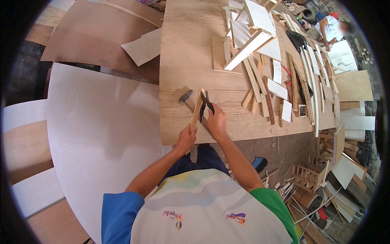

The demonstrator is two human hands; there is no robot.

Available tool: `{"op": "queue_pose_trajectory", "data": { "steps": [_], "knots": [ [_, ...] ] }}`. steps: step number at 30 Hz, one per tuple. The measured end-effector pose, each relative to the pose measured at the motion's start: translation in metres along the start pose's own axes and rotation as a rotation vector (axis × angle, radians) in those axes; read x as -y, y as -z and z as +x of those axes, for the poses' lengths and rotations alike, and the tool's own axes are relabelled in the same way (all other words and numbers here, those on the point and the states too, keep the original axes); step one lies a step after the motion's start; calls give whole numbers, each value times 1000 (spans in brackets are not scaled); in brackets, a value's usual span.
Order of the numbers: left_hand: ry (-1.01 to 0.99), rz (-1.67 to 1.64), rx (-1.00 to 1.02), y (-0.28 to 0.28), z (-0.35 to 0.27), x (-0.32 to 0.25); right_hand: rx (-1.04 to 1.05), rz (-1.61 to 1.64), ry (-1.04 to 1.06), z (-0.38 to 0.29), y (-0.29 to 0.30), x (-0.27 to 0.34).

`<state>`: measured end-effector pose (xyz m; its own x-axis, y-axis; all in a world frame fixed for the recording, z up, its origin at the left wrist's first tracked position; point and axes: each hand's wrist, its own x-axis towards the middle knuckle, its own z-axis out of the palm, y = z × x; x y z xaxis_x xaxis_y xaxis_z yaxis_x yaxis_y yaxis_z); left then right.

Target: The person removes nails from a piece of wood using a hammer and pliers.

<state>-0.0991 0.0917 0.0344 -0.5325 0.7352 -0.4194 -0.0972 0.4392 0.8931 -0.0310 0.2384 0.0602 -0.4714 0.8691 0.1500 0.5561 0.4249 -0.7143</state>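
Note:
My left hand (186, 138) grips the near end of a narrow wooden strip (196, 112), which points away from me over the table's near edge. In my right hand (218, 120) is a pair of dark-handled pliers (206, 103). The handles are spread apart and the pliers' head is beside the strip's far end; whether the jaws bite on anything is too small to tell. A claw hammer (186, 97) lies on the plywood tabletop (186, 67), its wooden handle passing beneath the strip and pliers.
A white-faced wooden frame assembly (249, 48) stands on the table's far side. Loose wooden strips (254, 80) and white board offcuts (277, 89) lie to the right. A large pale sheet (103, 122) sits at left. Another person (330, 30) works at far right. Scrap wood (310, 177) litters the floor.

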Motion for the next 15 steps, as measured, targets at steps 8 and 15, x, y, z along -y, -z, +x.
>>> {"op": "queue_pose_trajectory", "data": {
  "steps": [8, 15],
  "knots": [
    [188, 7, 76, 2, -17, -8, 235, 190, -209, 0, 12, -11],
    [99, -23, 70, 2, -24, 13, 572, 605, -757, -2, 15, -25]
  ]
}}
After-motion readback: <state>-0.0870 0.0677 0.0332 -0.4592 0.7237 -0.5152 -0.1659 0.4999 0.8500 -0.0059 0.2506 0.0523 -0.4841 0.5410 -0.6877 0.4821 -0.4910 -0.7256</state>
